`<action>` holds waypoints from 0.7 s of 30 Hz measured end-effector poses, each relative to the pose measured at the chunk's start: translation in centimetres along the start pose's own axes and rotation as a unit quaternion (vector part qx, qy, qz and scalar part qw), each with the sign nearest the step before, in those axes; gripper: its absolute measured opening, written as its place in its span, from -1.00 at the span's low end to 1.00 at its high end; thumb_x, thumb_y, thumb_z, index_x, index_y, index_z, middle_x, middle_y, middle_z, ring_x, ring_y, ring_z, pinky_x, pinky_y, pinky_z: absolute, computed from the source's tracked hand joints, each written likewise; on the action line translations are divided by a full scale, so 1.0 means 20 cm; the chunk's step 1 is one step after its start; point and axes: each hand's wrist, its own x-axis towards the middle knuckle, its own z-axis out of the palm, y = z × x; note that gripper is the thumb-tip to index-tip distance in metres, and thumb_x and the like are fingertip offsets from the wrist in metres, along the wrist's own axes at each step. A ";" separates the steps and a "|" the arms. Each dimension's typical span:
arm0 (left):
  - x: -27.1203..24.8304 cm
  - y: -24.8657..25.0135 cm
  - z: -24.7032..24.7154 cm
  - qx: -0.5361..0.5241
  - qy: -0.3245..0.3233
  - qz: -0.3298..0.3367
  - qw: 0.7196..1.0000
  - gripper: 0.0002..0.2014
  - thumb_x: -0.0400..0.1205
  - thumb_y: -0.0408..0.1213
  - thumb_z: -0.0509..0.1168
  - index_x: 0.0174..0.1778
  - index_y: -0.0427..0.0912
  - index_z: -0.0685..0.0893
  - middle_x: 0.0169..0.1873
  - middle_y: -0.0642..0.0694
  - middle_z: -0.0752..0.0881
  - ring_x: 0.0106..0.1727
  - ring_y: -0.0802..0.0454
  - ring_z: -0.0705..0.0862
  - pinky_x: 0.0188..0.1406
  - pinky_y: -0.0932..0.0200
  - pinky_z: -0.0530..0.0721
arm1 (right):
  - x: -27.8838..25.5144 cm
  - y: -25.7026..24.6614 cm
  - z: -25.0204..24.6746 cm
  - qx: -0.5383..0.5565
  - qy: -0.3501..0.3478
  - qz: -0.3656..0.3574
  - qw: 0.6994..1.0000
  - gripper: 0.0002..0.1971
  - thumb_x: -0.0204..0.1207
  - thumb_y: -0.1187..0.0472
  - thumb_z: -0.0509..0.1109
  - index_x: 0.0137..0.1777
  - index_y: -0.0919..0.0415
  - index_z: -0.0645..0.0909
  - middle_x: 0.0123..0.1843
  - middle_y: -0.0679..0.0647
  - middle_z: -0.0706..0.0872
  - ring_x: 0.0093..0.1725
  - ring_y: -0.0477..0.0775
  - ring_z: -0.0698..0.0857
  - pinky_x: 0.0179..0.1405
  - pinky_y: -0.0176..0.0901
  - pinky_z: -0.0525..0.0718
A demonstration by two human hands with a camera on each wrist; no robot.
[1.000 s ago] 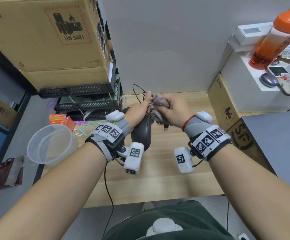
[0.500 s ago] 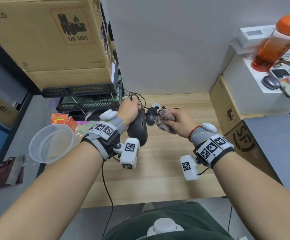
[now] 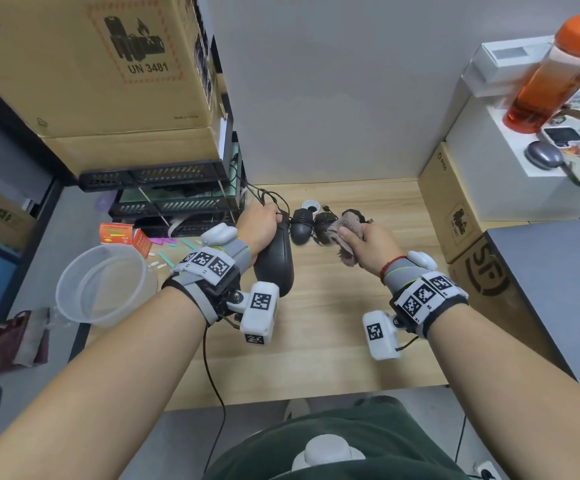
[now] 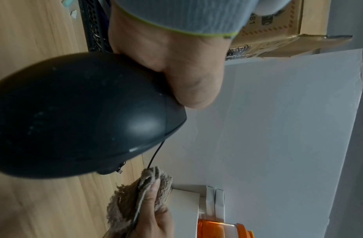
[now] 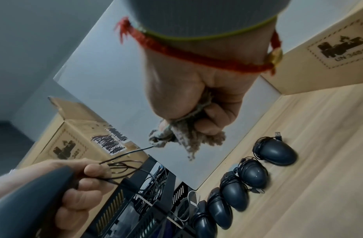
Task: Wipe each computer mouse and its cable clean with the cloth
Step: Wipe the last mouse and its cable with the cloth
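Mouse (image 3: pixel 274 261) is gripped in the left hand (image 3: pixel 259 225) above the tabletop (image 3: pixel 316 341), long axis 12 to 6 o'clock. Its cable (image 5: pixel 136 150) runs toward 3 o'clock into the cloth (image 3: pixel 347 233), which the right hand (image 3: pixel 373 244) clenches.

Probably an office storeroom: stacked cardboard boxes (image 3: pixel 87 60) marked UN 3481 and black network gear (image 3: pixel 157 174) crowd the wooden desk's (image 3: pixel 316 341) left edge, a laptop (image 3: pixel 558 289) at its right.
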 end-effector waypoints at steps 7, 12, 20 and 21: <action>0.02 -0.10 0.03 0.021 0.012 -0.021 0.999 -0.67 0.74 -0.25 0.11 -0.37 -0.14 0.47 -0.40 -0.06 0.45 -0.27 -0.14 0.42 -0.26 0.05 0.30 | 0.01 0.18 0.01 0.026 0.061 0.082 0.994 -0.71 0.62 0.02 0.36 0.12 0.25 0.67 -0.08 0.29 0.79 -0.07 0.35 0.75 -0.05 0.14 0.72; 0.05 -0.17 0.05 0.008 0.035 -0.058 0.998 -0.66 0.76 -0.28 0.09 -0.38 -0.14 0.47 -0.27 -0.16 0.53 -0.10 -0.24 0.50 -0.07 0.04 0.34 | -0.13 0.04 0.04 0.163 0.026 0.017 0.986 -0.81 0.65 0.14 0.36 0.15 0.22 0.66 0.02 0.18 0.77 0.06 0.21 0.72 -0.07 -0.24 0.67; 0.05 -0.20 0.11 0.030 0.077 -0.103 0.991 -0.58 0.85 -0.27 -0.02 0.47 -0.46 0.52 0.42 -0.44 0.61 0.42 -0.36 0.61 0.05 0.02 0.54 | -0.31 -0.26 0.22 0.157 -0.147 -0.075 0.974 -0.76 0.69 0.10 0.30 -0.26 -0.03 0.58 -0.34 -0.10 0.64 -0.30 -0.18 0.58 -0.19 -0.27 0.52; 0.05 -0.19 0.10 0.062 0.080 -0.116 0.988 -0.61 0.85 -0.30 -0.03 0.48 -0.45 0.49 0.42 -0.43 0.59 0.42 -0.35 0.60 0.14 -0.04 0.57 | -0.32 -0.24 0.21 0.127 -0.149 -0.088 0.977 -0.79 0.67 0.15 0.34 -0.23 0.02 0.63 -0.35 -0.07 0.67 -0.32 -0.15 0.59 -0.23 -0.29 0.48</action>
